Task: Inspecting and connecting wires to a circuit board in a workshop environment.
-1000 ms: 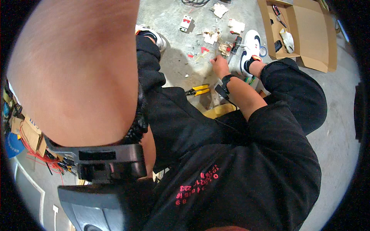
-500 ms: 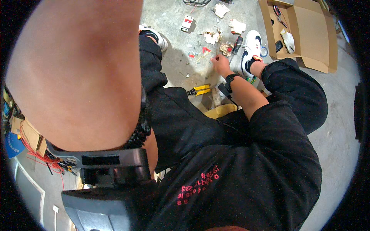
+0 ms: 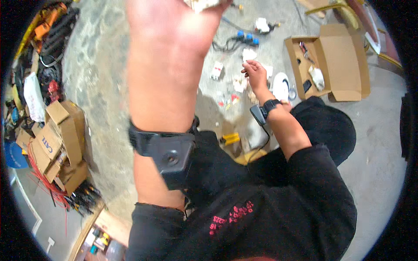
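Observation:
My left hand [image 3: 174, 19] is raised close at the top edge, large and blurred. A whitish, partly brownish piece [image 3: 201, 4] shows at its palm, and most of the fingers are cut off by the frame. Over the floor, my right hand [image 3: 257, 75] has its fingers curled together, and anything in them is too small to make out. Just beyond its fingertips is a white piece [image 3: 249, 55]. A white circuit breaker [image 3: 217, 70] with red marking stands to its left. Below it lie a broken white housing [image 3: 239, 85] and small red scraps [image 3: 235, 98].
An open cardboard box [image 3: 346, 65] with small tools lies at right. Yellow-handled pliers [image 3: 230, 138] lie near my legs. Farther off is a black cable with blue connectors [image 3: 248, 38]. At left are flattened cartons [image 3: 61, 139] and red wire [image 3: 41, 174].
My left forearm has swung away from close to the view, and its hand now shows with a whitish piece. My right hand has moved up, away from the scraps. The view has shifted.

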`<action>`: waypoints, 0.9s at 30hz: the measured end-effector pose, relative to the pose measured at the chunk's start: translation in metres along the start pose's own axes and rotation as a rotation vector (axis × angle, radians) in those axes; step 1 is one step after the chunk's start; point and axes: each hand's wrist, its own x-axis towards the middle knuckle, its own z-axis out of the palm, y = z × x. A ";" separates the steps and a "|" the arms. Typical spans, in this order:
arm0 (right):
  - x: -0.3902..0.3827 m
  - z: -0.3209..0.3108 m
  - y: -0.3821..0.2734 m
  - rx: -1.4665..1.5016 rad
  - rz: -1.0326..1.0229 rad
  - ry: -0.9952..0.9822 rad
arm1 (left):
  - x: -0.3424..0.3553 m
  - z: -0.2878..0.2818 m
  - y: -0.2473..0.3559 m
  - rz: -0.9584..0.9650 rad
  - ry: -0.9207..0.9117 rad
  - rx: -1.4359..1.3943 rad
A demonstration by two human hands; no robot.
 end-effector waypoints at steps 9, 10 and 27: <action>-0.030 0.048 -0.301 0.100 -0.549 -0.216 | 0.014 -0.023 -0.008 -0.141 -0.080 -0.062; -0.040 0.046 -0.323 0.095 -0.581 -0.229 | 0.014 -0.020 -0.011 -0.162 -0.086 -0.076; -0.132 0.002 -0.386 -0.276 -0.733 -0.146 | -0.007 0.015 -0.078 -0.191 -0.316 -0.006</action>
